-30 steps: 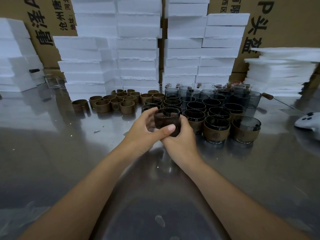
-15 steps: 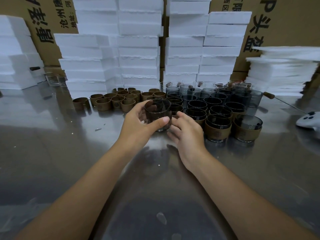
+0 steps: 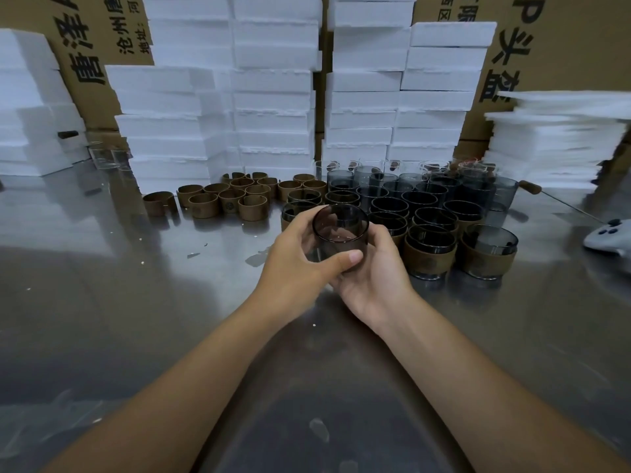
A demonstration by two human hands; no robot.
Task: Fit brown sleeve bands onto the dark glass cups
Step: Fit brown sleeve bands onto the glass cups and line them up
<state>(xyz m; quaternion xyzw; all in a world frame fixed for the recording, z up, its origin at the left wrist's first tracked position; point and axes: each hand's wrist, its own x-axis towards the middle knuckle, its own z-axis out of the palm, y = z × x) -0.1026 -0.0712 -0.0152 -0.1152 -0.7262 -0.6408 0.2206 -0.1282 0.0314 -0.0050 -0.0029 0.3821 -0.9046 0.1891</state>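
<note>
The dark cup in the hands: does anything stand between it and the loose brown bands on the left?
Nothing visible blocks the way. The left hand grips the cup on that side, and a banded cup stands just behind that hand; past them only bare table lies before the loose bands.

left hand [image 3: 293, 264] + right hand [image 3: 375, 278] grip bare dark glass cup [image 3: 339, 233] | above steel table [image 3: 136, 319]

cup [image 3: 340, 235] lifted nearer, right hand [image 3: 374, 279] regripping
</note>
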